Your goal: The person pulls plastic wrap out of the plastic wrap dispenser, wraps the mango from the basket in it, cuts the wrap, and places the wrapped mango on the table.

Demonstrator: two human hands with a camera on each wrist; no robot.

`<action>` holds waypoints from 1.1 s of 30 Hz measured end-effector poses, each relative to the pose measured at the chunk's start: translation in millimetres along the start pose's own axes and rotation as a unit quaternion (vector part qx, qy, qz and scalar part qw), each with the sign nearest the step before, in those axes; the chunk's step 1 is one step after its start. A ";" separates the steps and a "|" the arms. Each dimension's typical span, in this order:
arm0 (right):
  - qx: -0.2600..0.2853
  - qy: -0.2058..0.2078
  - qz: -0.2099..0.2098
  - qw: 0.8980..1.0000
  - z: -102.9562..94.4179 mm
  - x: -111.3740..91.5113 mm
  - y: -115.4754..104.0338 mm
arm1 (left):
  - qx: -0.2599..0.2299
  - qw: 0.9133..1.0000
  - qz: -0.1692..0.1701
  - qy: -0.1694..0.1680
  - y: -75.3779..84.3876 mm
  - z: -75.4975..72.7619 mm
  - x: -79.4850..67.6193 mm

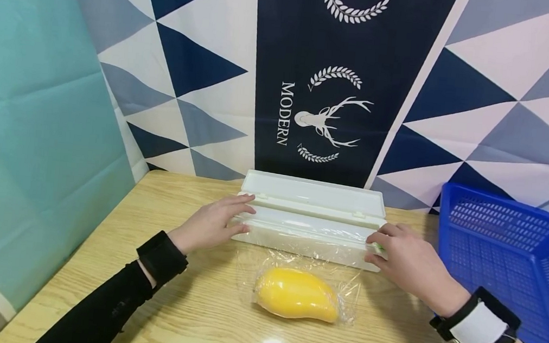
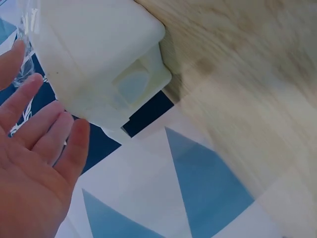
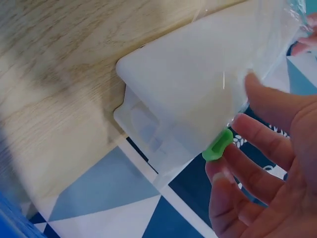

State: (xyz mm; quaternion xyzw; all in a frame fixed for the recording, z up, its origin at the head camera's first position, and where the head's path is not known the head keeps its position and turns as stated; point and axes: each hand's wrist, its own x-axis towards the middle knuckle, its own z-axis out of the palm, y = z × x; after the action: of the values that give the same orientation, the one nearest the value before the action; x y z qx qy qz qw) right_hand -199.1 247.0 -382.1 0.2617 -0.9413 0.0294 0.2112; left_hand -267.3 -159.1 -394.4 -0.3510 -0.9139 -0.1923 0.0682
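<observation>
A white cling film dispenser box lies along the back of the table, its lid tipped back against the wall cloth. From it, clear cling film spreads forward over a yellow mango. My left hand is at the box's left end, fingers extended and spread; in the left wrist view its thumb is beside the film edge. At the right end is my right hand. In the right wrist view, its fingertips touch a small green slider on the box edge, the thumb over the film side.
A blue plastic basket with slotted walls stands to the right, close to my right forearm. Patterned cloth hangs directly behind the box. On the left, a teal cloth borders the wooden table.
</observation>
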 end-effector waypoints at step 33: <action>0.033 0.038 -0.038 0.998 -3.2 -9.0 -1.0 | -0.151 0.986 0.056 0.029 3.5 -5.3 -16.6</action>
State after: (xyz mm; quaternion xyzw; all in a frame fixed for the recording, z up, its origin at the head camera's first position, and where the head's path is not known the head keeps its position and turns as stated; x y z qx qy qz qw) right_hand -190.4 251.1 -382.9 0.3025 -0.9206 0.0623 0.2390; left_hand -252.7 -169.1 -392.7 -0.4021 -0.8508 -0.3344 0.0519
